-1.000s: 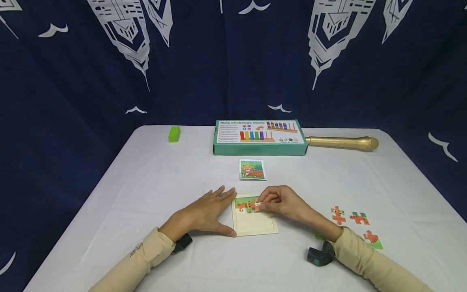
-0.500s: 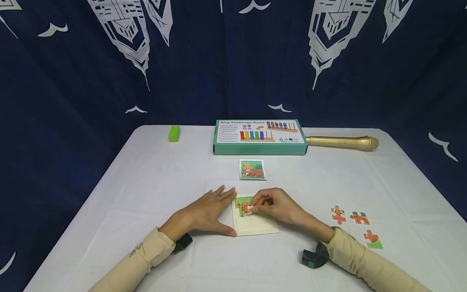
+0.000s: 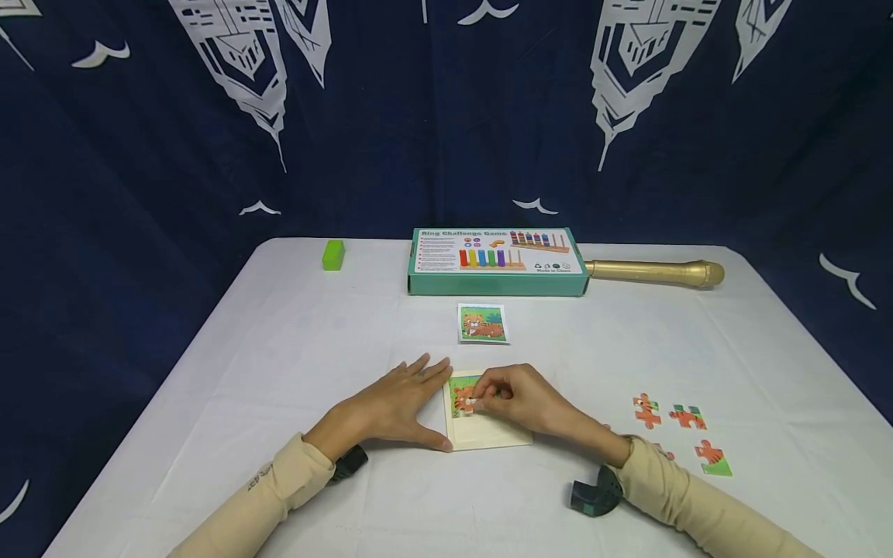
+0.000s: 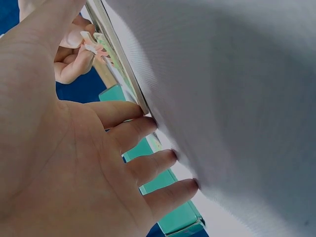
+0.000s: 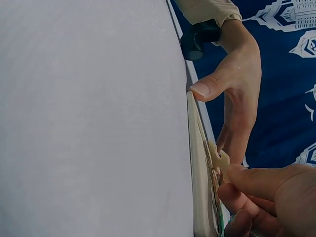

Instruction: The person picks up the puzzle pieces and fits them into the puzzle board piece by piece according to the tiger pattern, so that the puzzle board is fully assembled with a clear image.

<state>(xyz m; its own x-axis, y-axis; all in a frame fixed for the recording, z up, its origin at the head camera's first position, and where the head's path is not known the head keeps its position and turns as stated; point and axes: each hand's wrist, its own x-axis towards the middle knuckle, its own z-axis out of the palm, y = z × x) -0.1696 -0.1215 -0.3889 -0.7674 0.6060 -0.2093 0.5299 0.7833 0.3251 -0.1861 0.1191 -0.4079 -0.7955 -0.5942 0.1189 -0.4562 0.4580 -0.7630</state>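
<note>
My left hand (image 3: pixel 391 407) is spread flat at the left edge of a pale wooden puzzle tray (image 3: pixel 488 438). Its thumb and fingertips touch the tray's side. With thumb and fingers, my right hand (image 3: pixel 526 399) pinches a jigsaw piece (image 5: pixel 221 165) printed with a tiger's face. This piece (image 3: pixel 463 402) is over the tray's upper left part, and in the right wrist view it stands tilted to the tray. Green and orange printing shows in the tray's top left corner, partly covered by the right fingers.
Several loose jigsaw pieces (image 3: pixel 688 418) lie to the right, some partly behind the right forearm. A tiger picture card (image 3: pixel 483 324) lies beyond the tray. Farther back are a green game box (image 3: pixel 498 285), a gold microphone-shaped object (image 3: pixel 656 273) and a green block (image 3: pixel 333 255).
My right hand has moved left and slightly nearer with the pinched jigsaw piece, toward the tray's left side. The left hand and the tray have stayed put.
</note>
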